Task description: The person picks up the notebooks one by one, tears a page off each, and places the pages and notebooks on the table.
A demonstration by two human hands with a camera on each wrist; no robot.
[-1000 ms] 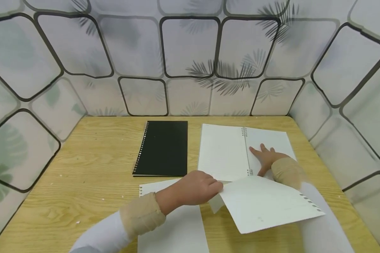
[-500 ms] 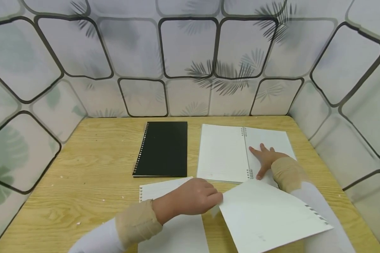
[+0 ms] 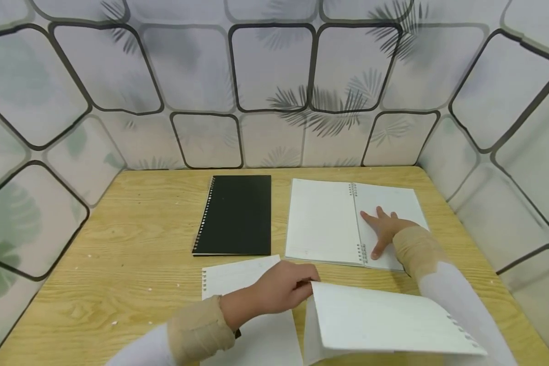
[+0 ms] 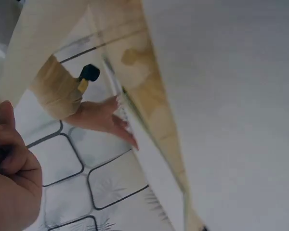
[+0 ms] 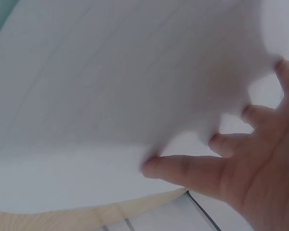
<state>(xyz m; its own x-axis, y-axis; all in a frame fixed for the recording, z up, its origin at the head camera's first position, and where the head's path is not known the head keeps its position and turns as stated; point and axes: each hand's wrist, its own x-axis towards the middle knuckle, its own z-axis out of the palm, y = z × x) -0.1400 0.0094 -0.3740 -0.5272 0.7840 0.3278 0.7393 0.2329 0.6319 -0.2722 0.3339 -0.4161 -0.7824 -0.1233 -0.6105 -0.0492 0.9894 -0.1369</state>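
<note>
My left hand (image 3: 274, 288) pinches a loose white sheet (image 3: 389, 317) by its far left corner. The sheet hangs bent above the table, its torn hole-punched edge toward my right sleeve. In the left wrist view the held paper (image 4: 43, 36) curves up from the fingertips. My right hand (image 3: 384, 229) rests with fingers spread on the right page of an open spiral notebook (image 3: 322, 218). The right wrist view shows those fingertips (image 5: 151, 167) on the white page. Under my left forearm another torn-out sheet (image 3: 256, 338) lies flat, partly covered by the arm.
A closed black spiral notebook (image 3: 240, 216) lies left of the open one, binding on its left side. The wooden table (image 3: 119, 244) carries a few tiny white scraps. Patterned walls (image 3: 274, 76) enclose it at the back and both sides.
The left hand has come slightly down and nearer with the sheet, which now folds over lower and bares the notebook's near edge. My right hand has stayed in place.
</note>
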